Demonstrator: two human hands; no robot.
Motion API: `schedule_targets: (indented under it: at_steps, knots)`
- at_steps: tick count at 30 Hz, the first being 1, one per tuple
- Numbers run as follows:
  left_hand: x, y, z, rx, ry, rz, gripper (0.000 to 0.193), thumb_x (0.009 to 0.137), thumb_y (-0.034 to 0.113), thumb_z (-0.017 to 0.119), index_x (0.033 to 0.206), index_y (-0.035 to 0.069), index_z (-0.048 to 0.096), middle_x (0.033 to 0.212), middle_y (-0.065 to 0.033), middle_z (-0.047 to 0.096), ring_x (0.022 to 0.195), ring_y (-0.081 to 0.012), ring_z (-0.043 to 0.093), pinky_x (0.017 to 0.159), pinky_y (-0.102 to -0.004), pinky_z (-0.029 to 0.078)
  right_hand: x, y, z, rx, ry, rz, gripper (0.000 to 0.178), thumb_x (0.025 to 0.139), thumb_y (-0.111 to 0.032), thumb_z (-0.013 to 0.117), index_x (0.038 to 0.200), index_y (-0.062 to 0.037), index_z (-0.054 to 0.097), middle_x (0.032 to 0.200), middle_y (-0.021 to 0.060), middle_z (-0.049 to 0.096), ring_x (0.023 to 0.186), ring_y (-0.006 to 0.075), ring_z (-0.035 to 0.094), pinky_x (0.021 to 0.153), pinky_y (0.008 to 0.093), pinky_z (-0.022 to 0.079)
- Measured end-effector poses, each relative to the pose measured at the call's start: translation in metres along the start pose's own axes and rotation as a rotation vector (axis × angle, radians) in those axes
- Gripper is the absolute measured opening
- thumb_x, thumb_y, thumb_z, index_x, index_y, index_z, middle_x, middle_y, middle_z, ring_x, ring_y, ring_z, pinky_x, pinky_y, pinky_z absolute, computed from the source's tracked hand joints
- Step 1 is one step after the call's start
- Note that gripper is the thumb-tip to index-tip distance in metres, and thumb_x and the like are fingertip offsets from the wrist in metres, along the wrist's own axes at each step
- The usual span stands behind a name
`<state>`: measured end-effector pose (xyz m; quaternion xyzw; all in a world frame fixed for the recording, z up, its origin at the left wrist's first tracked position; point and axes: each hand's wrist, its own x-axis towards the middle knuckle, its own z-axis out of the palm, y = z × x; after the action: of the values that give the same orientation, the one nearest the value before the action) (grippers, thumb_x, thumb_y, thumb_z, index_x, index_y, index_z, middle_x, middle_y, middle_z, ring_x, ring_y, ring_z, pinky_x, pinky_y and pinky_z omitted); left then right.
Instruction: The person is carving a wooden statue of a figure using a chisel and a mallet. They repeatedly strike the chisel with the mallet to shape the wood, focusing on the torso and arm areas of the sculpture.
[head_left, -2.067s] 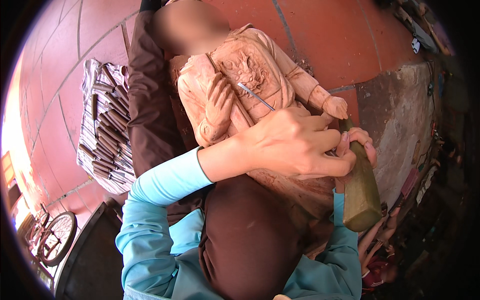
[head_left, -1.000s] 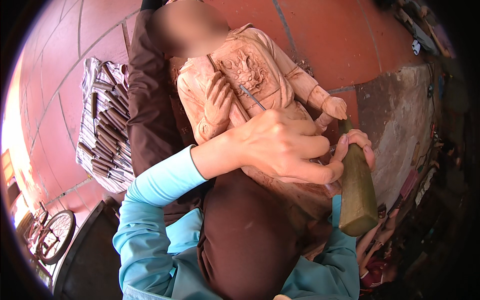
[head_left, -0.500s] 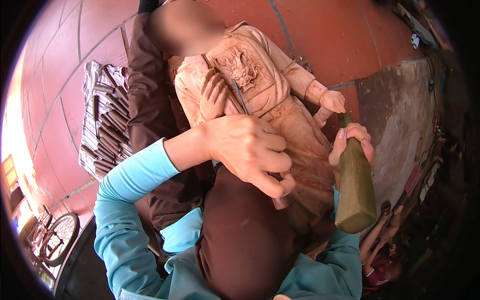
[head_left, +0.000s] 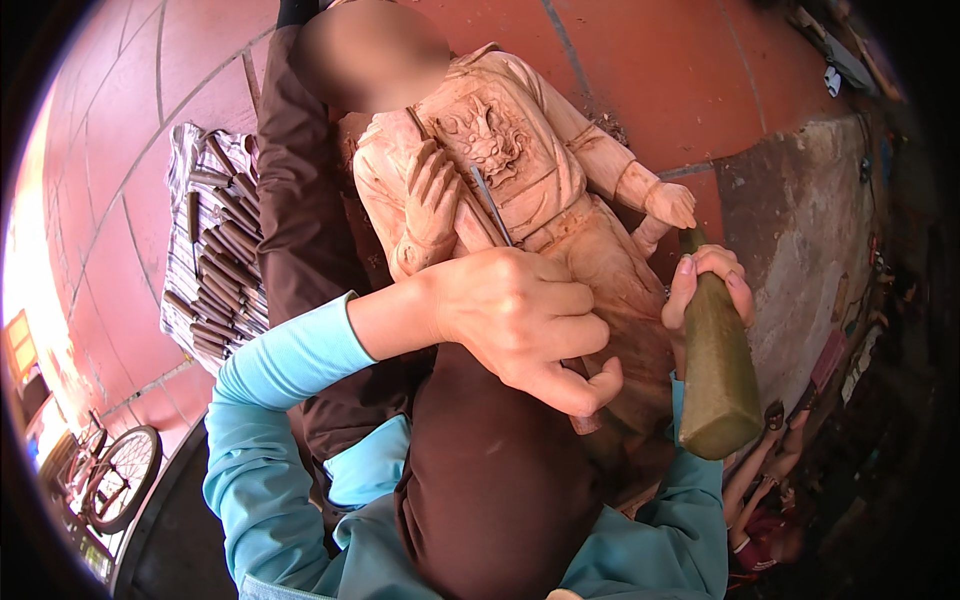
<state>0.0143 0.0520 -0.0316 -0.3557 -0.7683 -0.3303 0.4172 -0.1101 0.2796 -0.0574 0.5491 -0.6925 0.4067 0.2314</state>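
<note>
A pale wooden carved figure (head_left: 540, 170) lies along my lap, its blurred head pointing away from me. My left hand (head_left: 520, 320) is closed around a thin metal chisel (head_left: 490, 205) whose blade rests on the figure's chest beside its raised carved hand. My right hand (head_left: 705, 285) grips the handle of an olive-green wooden mallet (head_left: 715, 370), held upright to the right of the figure and clear of the chisel. Both my sleeves are light blue.
A cloth tool roll (head_left: 215, 250) with several dark-handled chisels lies on the red tiled floor (head_left: 130, 150) to the left. A worn grey slab (head_left: 800, 240) sits at right. A bicycle wheel (head_left: 120, 480) shows at lower left. My brown-trousered legs support the figure.
My left hand has drawn back toward me, off the figure's lower right side, and now holds the chisel on its chest. The mallet has stayed at right.
</note>
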Motion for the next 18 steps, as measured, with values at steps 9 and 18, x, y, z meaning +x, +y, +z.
schedule_targets:
  at_steps: [9,18]
  knots:
    - [0.0023,-0.0055,-0.0019,-0.014,-0.011,-0.014,0.018,0.086,0.034,0.063,0.090,0.017,0.059,0.063,0.0047,0.033,0.049,-0.0083,0.040,0.041,-0.0208,0.031,0.0015,-0.0004,-0.0005,0.010,-0.013,-0.003,0.067,0.082,0.015,0.059,0.137,-0.0088,0.031,0.088,0.0121,0.051,0.066,0.0193,0.049,0.056,0.0339,0.044]
    - [0.0018,-0.0049,-0.0029,-0.110,0.005,-0.011,0.024,0.087,0.031,0.068,0.081,0.013,0.054,0.061,0.0042,0.032,0.047,-0.0094,0.040,0.039,-0.0232,0.028,0.0003,-0.0010,0.0005,0.022,-0.001,0.002,0.066,0.082,0.015,0.060,0.137,-0.0081,0.032,0.087,0.0119,0.052,0.067,0.0197,0.050,0.056,0.0340,0.045]
